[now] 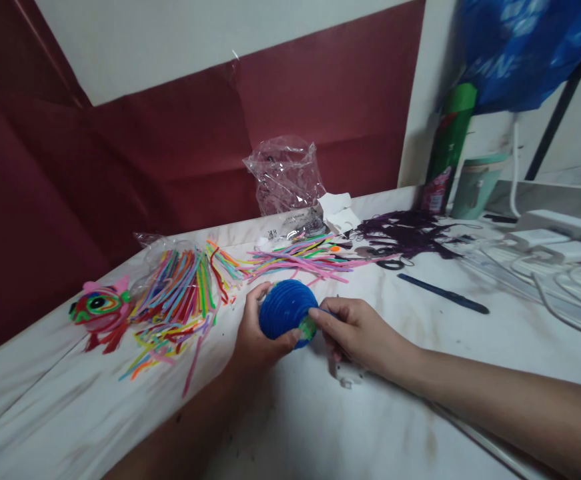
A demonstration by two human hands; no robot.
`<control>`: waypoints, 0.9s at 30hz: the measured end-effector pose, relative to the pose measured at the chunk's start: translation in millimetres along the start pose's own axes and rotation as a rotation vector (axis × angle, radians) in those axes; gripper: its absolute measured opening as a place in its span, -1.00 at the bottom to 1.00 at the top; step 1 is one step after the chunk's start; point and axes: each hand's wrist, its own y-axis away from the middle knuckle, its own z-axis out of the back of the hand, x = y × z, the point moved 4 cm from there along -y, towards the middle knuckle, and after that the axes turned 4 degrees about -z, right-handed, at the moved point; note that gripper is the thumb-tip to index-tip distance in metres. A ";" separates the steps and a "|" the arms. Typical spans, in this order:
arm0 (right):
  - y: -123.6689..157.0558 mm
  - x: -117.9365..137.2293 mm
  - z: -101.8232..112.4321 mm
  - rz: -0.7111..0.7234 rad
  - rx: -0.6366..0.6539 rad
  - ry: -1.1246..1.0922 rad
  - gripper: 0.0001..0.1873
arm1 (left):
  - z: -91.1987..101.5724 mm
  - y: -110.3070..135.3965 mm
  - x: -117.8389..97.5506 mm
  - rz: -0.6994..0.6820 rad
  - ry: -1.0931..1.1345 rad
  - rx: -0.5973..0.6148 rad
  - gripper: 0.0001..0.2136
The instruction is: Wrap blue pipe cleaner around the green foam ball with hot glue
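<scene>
A blue ribbed ball (285, 308) made of coiled strips sits in my left hand (255, 337), whose fingers and thumb wrap round its left side and underside. My right hand (357, 330) pinches a light green strip (309, 327) at the ball's lower right edge, thumb and forefinger pressed together on it. Both hands hover just above the white marble table (320, 427).
Heaps of coloured strips (180, 297) lie to the left and behind (305, 257). A pink and green figure (101, 310) stands far left. A clear plastic bag (285, 175), purple strips (405, 233), a dark blue pen (443, 293), a green can (447, 143) and white cables (545, 267) lie behind and right.
</scene>
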 end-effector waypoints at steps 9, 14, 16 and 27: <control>-0.9 -4.8 -2.0 -0.044 0.006 -0.023 -0.54 | 0.2 0.2 9.2 -0.005 -0.016 0.044 -0.20; -3.1 -9.1 -4.8 -0.071 0.020 -0.043 -0.52 | -0.9 1.9 8.8 -0.014 -0.007 0.038 -0.17; -3.9 -9.5 -4.8 -0.064 0.020 -0.042 -0.51 | -1.6 2.0 7.3 -0.015 -0.005 0.057 -0.17; 1.0 -8.2 -7.4 -0.024 -0.002 0.019 -0.53 | 1.2 -2.2 18.7 0.057 0.072 -0.005 -0.20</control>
